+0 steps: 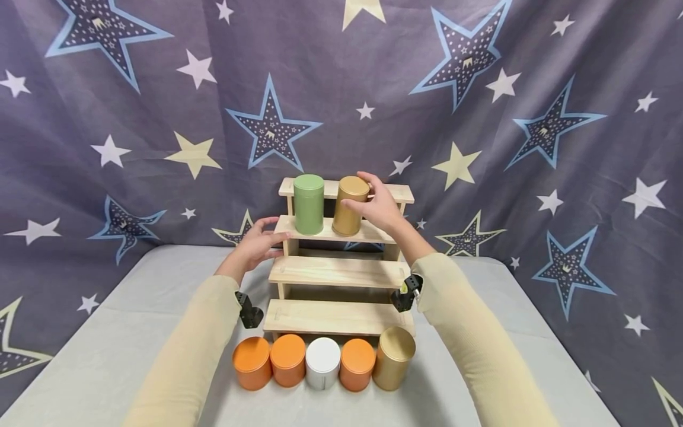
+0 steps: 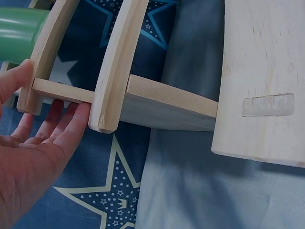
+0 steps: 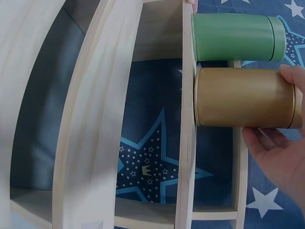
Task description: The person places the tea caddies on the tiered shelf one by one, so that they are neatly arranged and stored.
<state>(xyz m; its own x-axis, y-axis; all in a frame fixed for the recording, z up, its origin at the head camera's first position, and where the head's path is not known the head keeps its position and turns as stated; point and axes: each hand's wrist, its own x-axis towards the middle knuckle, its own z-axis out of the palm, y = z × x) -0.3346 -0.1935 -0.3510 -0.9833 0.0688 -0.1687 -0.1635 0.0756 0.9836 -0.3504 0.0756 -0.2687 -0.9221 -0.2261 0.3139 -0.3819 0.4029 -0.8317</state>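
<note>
A gold tin (image 1: 350, 209) stands, slightly tilted, on the second tier from the top of a stepped wooden rack (image 1: 341, 271). My right hand (image 1: 380, 206) grips it near its lid, thumb at the front and fingers round the far right side. Just left of it on that tier is a green tin (image 1: 309, 204), upright. At the rack's left side, my left hand (image 1: 258, 244) holds the frame. In the left wrist view its thumb (image 2: 19, 76) lies on the board's end, and the fingertips (image 2: 78, 117) reach under the side rail.
In front of the rack stands a row of tins: an orange tin (image 1: 252, 363) at the left end, another orange tin (image 1: 288, 359), a white tin (image 1: 322, 363), a third orange tin (image 1: 357, 364) and a gold tin (image 1: 393, 358). A star-patterned cloth (image 1: 341, 89) hangs behind the grey-covered table (image 1: 107, 350).
</note>
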